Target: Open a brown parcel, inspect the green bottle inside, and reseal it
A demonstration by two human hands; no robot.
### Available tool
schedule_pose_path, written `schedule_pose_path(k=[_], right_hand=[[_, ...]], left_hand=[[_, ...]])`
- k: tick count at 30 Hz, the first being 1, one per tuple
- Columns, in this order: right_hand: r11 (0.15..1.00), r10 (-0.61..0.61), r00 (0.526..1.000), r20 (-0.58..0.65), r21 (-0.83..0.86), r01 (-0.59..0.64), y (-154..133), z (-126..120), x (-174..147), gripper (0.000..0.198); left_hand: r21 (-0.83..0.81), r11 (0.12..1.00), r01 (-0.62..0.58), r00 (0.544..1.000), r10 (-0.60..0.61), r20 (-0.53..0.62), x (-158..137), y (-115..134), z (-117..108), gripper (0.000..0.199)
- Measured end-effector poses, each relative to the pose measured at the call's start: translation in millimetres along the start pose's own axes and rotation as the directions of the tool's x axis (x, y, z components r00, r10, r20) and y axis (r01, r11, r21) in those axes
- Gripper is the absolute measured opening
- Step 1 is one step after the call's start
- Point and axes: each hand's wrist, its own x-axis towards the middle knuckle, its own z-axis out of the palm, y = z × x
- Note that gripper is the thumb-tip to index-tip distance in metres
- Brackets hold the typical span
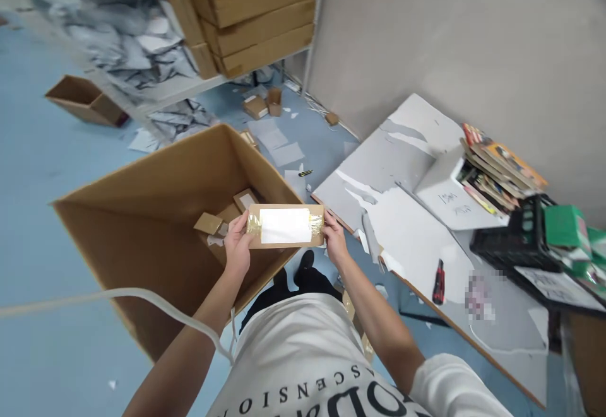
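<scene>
Between my two hands I hold a flat brown cardboard box (285, 226) with a white label on its face and clear tape at both ends. My left hand (238, 245) grips its left end, fingers at the edge. The right end is pinched by my right hand (334, 238). Below and to the left stands a large open carton (142, 240), and the held box overlaps its right rim in view. Several small brown boxes (208, 223) lie inside the carton, partly hidden by my left hand.
To the right is a worktable (411, 240) with a red-and-black cutter (439, 282), a white box of cardboard pieces (440, 183) and a black crate (502, 240). A shelf (184, 89) holds long cartons (265, 19) and grey bags (113, 38). A white cable (156, 300) crosses the left.
</scene>
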Motion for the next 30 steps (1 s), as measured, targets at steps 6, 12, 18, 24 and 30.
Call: schedule_pose_path(k=[6,12,18,24,30], right_hand=[[0.975,-0.003,0.952,-0.305,0.211,0.070,11.6,-94.3,-28.0,0.061],[0.950,0.007,0.837,-0.547,0.266,0.166,30.3,-199.1,-51.3,0.060],[0.942,0.043,0.744,-0.666,0.274,0.191,49.2,-295.4,-58.2,0.063],[0.937,0.077,0.719,-0.690,0.297,0.184,66.5,-369.1,-56.0,0.067],[0.943,0.125,0.721,-0.681,0.307,0.126,87.4,-418.3,-48.1,0.070]], left_hand=[[0.105,0.994,-0.033,0.957,0.002,0.289,-23.7,-1.6,93.7,0.059],[0.069,0.997,-0.045,0.832,-0.001,0.555,-52.4,-16.2,204.9,0.058],[0.084,0.996,0.000,0.729,-0.057,0.682,-87.0,-35.5,313.0,0.058],[0.178,0.984,0.027,0.671,-0.150,0.726,-115.6,-60.2,395.0,0.058],[0.245,0.966,0.075,0.651,-0.234,0.722,-134.7,-81.5,448.3,0.059]])
